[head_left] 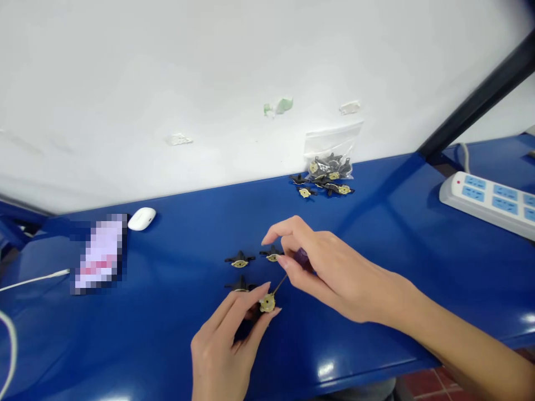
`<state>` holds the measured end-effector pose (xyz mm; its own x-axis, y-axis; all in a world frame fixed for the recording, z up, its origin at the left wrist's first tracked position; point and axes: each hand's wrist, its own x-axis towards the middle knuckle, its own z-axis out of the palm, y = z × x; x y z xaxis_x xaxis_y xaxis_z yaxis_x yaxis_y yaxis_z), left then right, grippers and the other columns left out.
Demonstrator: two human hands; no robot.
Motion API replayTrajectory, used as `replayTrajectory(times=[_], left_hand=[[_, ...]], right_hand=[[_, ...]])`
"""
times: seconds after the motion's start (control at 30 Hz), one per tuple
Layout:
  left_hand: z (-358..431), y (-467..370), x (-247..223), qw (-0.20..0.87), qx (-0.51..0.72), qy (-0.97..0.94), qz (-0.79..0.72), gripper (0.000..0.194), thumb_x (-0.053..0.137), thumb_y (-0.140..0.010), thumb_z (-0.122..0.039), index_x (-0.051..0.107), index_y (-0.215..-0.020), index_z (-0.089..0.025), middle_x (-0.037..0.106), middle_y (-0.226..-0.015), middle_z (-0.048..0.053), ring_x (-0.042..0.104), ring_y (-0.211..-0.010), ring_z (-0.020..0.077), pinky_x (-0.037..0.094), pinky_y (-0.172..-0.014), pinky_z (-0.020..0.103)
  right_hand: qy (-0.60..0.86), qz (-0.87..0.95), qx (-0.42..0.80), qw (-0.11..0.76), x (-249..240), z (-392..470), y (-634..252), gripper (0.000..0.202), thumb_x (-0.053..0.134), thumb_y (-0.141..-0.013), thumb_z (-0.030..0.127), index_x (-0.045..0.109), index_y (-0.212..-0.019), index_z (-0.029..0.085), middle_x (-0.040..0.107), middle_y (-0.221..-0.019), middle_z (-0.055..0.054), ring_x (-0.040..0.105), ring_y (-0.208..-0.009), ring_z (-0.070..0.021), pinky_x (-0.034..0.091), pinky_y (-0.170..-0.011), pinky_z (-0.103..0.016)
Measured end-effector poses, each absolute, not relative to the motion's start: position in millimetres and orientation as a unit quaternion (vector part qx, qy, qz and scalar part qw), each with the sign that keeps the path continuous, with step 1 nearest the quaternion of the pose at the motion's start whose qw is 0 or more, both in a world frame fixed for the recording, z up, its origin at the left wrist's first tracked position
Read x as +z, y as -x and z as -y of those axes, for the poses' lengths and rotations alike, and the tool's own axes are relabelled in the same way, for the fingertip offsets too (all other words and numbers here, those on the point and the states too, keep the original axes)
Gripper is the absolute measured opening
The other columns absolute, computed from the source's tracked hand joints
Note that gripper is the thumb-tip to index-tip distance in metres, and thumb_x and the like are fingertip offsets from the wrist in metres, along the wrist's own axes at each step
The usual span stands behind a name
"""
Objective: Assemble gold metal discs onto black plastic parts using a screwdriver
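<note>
Between the thumb and fingers of my left hand is a small part with a round, brass-coloured face. My right hand grips a screwdriver by its dark purple handle. Its thin shaft slants down to the left, and the tip meets the edge of the brass-coloured face. Just beyond my hands lie three black winged parts with pale rims: one at the left, one near my right fingertips, and one partly behind my left fingers.
A clear zip bag of similar parts leans on the wall, with several loose ones in front. At the right sits a white power strip. A white earbud case, a blurred-out phone and a white cable occupy the blue table's left side.
</note>
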<state>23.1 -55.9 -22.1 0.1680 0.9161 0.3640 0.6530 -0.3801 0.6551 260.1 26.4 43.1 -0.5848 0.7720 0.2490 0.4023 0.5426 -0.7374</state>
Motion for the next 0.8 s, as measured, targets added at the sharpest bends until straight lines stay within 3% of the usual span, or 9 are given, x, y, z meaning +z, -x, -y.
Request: replayTrajectory(times=[0.1,0.2,0.3,0.4,0.5,0.63,0.7,0.8], left_hand=[[60,-21,-25,0.17,0.353,-0.737,-0.55,0.029,0.083,-0.106,-0.024,0.084,-0.133,-0.035,0.085,-0.109,-0.004,0.081,-0.077,0.0119,0.066,-0.076,0.018],[62,-20,-26,0.167,0.348,-0.733,-0.559,0.031,0.082,-0.107,-0.026,0.083,-0.136,-0.037,0.086,-0.111,-0.005,0.084,-0.082,0.012,0.066,-0.075,0.016],[63,-21,-27,0.177,0.356,-0.733,-0.552,0.032,0.08,-0.108,-0.023,0.082,-0.137,-0.037,0.086,-0.108,-0.005,0.085,-0.083,0.013,0.068,-0.081,0.017],[62,-22,-27,0.184,0.364,-0.729,-0.55,0.033,0.08,-0.107,-0.021,0.082,-0.136,-0.036,0.086,-0.107,-0.005,0.085,-0.081,0.0128,0.069,-0.084,0.018],[62,-21,-26,0.177,0.359,-0.731,-0.552,0.034,0.079,-0.108,-0.022,0.081,-0.138,-0.037,0.086,-0.107,-0.006,0.085,-0.081,0.0118,0.068,-0.085,0.016],[61,-19,-24,0.164,0.339,-0.743,-0.553,0.035,0.081,-0.107,-0.022,0.08,-0.14,-0.036,0.086,-0.107,-0.006,0.086,-0.083,0.0114,0.067,-0.084,0.015],[61,-19,-23,0.158,0.337,-0.746,-0.552,0.035,0.081,-0.107,-0.022,0.08,-0.139,-0.036,0.087,-0.107,-0.005,0.086,-0.083,0.0123,0.068,-0.084,0.016],[62,-20,-22,0.159,0.333,-0.748,-0.552,0.036,0.081,-0.107,-0.021,0.08,-0.14,-0.036,0.087,-0.108,-0.004,0.086,-0.083,0.0136,0.069,-0.086,0.018]], right_hand=[[0.37,0.807,0.367,0.278,44,-28,-263,0.024,0.053,-0.11,0.014,0.051,-0.133,0.022,0.058,-0.087,0.009,0.055,-0.069,-0.0099,0.044,-0.067,-0.025],[0.373,0.792,0.385,0.293,42,-30,-264,0.02,0.058,-0.103,0.009,0.056,-0.116,0.024,0.06,-0.087,0.008,0.053,-0.069,-0.0089,0.042,-0.067,-0.025],[0.362,0.797,0.387,0.291,42,-30,-261,0.004,0.058,-0.113,0.022,0.061,-0.114,0.024,0.053,-0.075,0.011,0.045,-0.059,-0.0078,0.038,-0.063,-0.025],[0.373,0.801,0.383,0.271,44,-28,-260,0.015,0.052,-0.122,0.035,0.064,-0.125,0.026,0.043,-0.068,0.013,0.038,-0.055,-0.0089,0.034,-0.061,-0.027],[0.391,0.792,0.399,0.246,45,-26,-263,0.019,0.05,-0.119,0.025,0.055,-0.138,0.028,0.048,-0.075,0.012,0.041,-0.058,-0.0103,0.036,-0.062,-0.027],[0.387,0.794,0.392,0.256,45,-25,-270,0.016,0.053,-0.112,0.017,0.057,-0.124,0.026,0.062,-0.09,0.006,0.055,-0.07,-0.011,0.043,-0.069,-0.027],[0.388,0.792,0.393,0.261,45,-25,-270,0.008,0.052,-0.115,0.023,0.06,-0.116,0.026,0.059,-0.082,0.007,0.052,-0.065,-0.0113,0.042,-0.066,-0.028],[0.406,0.77,0.421,0.256,44,-24,-268,0.011,0.05,-0.119,0.029,0.061,-0.122,0.028,0.046,-0.069,0.011,0.039,-0.054,-0.0112,0.033,-0.055,-0.028]])
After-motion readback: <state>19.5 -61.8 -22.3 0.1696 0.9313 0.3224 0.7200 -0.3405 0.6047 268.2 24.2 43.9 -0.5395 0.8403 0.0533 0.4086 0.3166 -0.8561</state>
